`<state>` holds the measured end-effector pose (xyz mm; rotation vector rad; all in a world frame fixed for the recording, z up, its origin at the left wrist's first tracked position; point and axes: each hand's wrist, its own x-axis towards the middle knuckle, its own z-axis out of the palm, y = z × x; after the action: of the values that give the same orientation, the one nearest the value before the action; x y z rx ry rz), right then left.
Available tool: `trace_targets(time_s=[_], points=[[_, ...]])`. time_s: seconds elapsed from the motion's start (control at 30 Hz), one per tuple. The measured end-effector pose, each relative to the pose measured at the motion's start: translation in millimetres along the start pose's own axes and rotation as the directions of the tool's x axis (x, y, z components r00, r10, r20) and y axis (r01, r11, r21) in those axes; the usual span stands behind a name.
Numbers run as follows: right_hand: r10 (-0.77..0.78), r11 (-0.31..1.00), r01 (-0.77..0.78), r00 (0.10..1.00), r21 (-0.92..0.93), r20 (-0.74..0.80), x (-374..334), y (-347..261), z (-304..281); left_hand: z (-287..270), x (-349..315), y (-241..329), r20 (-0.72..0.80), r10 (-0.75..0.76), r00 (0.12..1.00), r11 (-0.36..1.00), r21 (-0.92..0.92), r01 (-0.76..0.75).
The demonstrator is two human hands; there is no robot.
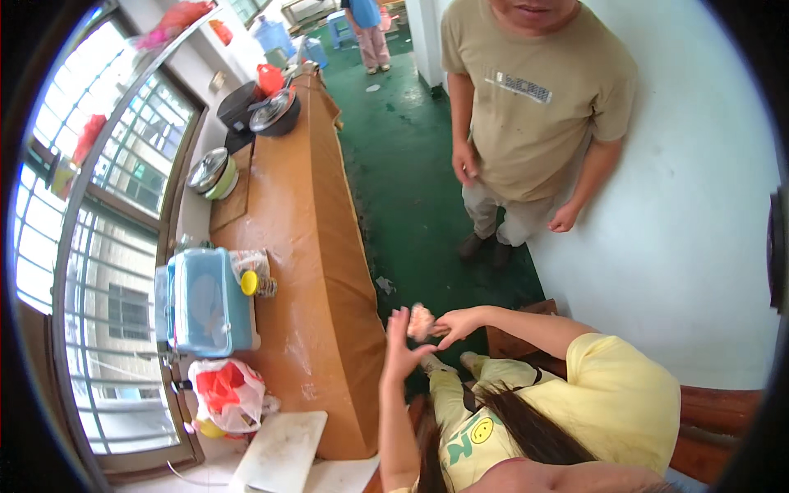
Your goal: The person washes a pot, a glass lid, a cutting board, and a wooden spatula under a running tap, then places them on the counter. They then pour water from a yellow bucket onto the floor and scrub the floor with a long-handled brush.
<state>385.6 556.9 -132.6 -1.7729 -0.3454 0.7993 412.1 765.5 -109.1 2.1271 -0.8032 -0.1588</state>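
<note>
From my remote seat I watched the left hand [403, 345] held up with its fingers spread and loose, palm turned toward a small pale pink lump [421, 322]. The right hand [460, 324] pinched that lump at its fingertips. The lump hung in the air between the two hands, just off the near edge of the long brown-covered table [308, 246], above the person's yellow trouser legs [444, 390]. I could not tell whether the left fingers touched it.

The table edge ran away from the hands in a long bent line, with a strip of green floor [411, 189] open beside it. That strip was narrowed by a standing person in a tan shirt [534, 107], whose shoes were planted near the white wall [682, 230]. Behind the right arm I saw the dark wooden rail of a bench [715, 407].

On the table, well apart from the hands, a blue plastic box [205, 300] sat against the window side with a yellow-capped jar [256, 283] just beside it. A red and white plastic bag [226, 394] and a white cutting board [283, 448] lay at the near end. Lidded pots [275, 111] crowded the far end. The middle of the table was bare, dusted with pale powder.
</note>
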Motion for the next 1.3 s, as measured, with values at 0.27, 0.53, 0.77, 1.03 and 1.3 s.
trace_targets(time_s=[0.27,0.53,0.77,1.03,1.3], points=[[-0.187,0.931,0.210,0.977,-0.299,0.102,39,-84,52,-10,-144,52,-0.273,-0.532,0.801,0.777,-0.534,0.334],[-0.159,0.987,0.147,0.844,0.063,0.512,36,-140,154,-12,-286,102,-0.404,-0.610,0.682,0.773,-0.494,0.399],[-0.319,0.866,-0.070,0.685,0.496,0.655,-48,-175,349,-3,-450,161,-0.509,-0.545,0.666,0.827,-0.200,0.525],[-0.012,0.940,-0.247,0.661,0.233,0.751,-82,-173,587,22,-655,216,-0.558,-0.773,0.301,0.556,-0.368,0.745],[0.029,0.997,0.055,0.277,-0.046,0.960,-130,-185,777,99,-799,254,-0.619,-0.544,-0.566,0.684,-0.718,0.129]])
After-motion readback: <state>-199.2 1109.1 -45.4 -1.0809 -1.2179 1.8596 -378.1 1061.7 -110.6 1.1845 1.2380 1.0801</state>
